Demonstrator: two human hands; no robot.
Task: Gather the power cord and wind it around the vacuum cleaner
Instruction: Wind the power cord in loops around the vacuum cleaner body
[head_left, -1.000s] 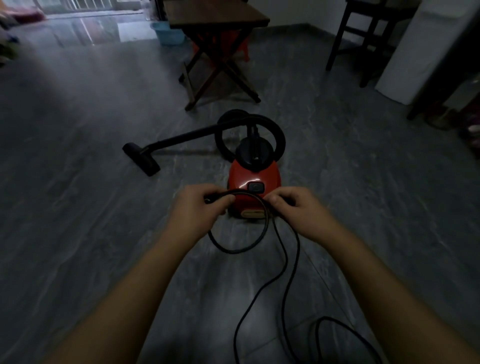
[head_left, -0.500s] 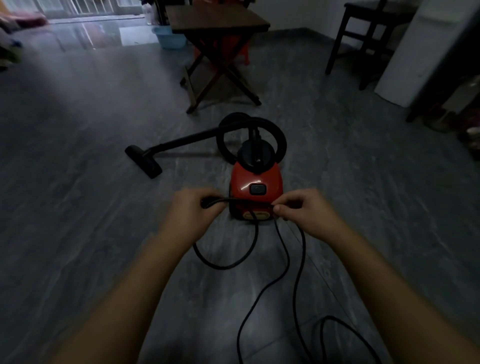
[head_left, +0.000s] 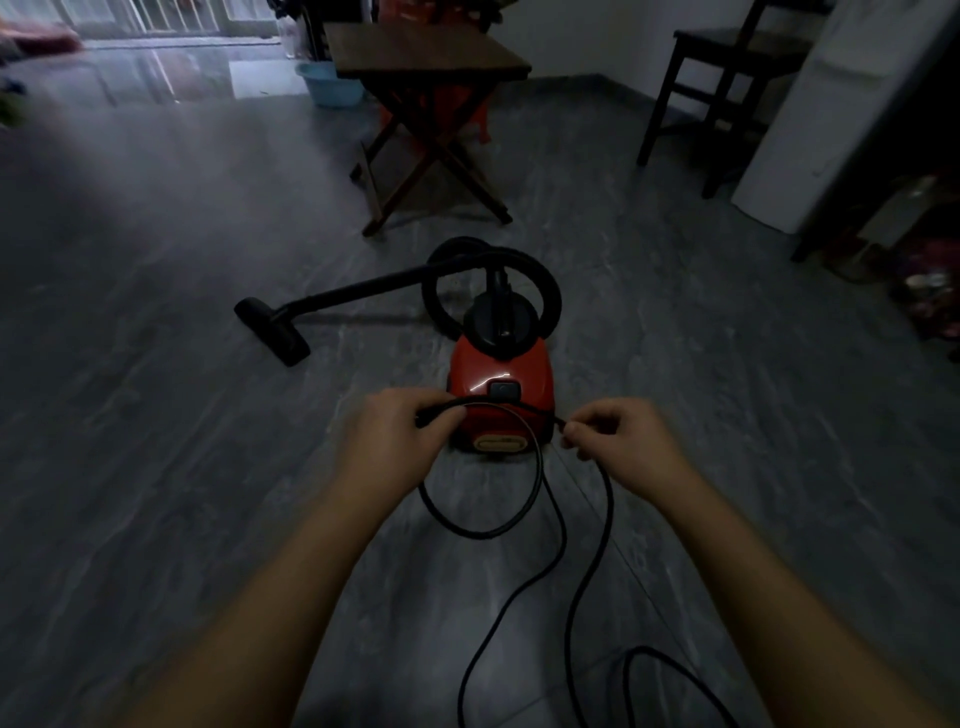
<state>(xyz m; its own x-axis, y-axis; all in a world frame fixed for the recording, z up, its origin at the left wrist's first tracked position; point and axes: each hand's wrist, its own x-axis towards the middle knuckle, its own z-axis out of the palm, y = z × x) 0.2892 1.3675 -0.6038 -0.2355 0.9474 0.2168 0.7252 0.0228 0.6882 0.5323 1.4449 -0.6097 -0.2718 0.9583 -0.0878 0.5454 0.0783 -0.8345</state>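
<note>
Two hands: both closed on the power cord (head_left: 540, 483)
Vacuum cleaner (head_left: 501, 395): red, frame centre, on floor
Left hand (head_left: 400, 441): gripping cord loop, centre
Right hand (head_left: 618, 441): pinching cord, right of centre

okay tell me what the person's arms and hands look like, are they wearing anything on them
Both forearms are bare right to the bottom of the picture: no sleeves show. The left hand and right hand have no gloves, and no watch, ring or bracelet is visible in this dim light.

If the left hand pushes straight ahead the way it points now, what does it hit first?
Most likely the red vacuum cleaner: the left hand, closed on the power cord, points toward its rear. Depth is unclear.
</note>
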